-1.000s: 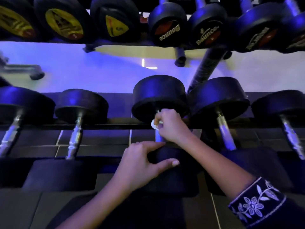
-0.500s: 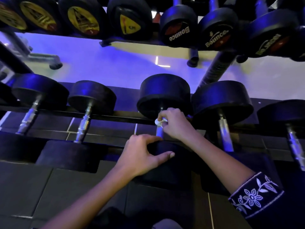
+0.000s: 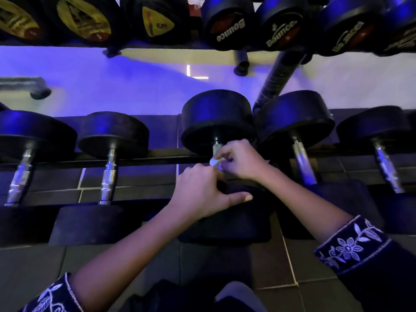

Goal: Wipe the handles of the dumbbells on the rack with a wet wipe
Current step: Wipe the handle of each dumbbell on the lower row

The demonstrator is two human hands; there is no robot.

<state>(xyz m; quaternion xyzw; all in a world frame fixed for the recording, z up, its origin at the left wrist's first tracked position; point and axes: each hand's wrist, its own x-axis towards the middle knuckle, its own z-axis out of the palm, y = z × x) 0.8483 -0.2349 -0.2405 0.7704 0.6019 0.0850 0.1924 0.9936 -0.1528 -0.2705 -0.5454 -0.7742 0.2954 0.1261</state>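
A black dumbbell (image 3: 217, 118) lies on the lower rack rail (image 3: 144, 159) in the middle of the view, its chrome handle (image 3: 216, 147) pointing toward me. My right hand (image 3: 242, 159) curls round that handle and pinches a small white wet wipe (image 3: 213, 162) against it. My left hand (image 3: 202, 194) rests on the dumbbell's near black head (image 3: 236, 224), thumb stretched out to the right and fingers reaching up to the handle beside the wipe. Most of the handle is hidden under both hands.
Other black dumbbells with chrome handles (image 3: 109, 174) (image 3: 301, 163) lie left and right on the same rail. An upper tier of dumbbells (image 3: 227, 21) hangs overhead. A slanted black rack post (image 3: 276, 79) stands just right of the gripped dumbbell. Dark floor tiles (image 3: 276, 266) lie below.
My right hand has slid down the handle toward me with the wipe. My left hand's fingers have moved up to meet it. The camera shifted slightly.
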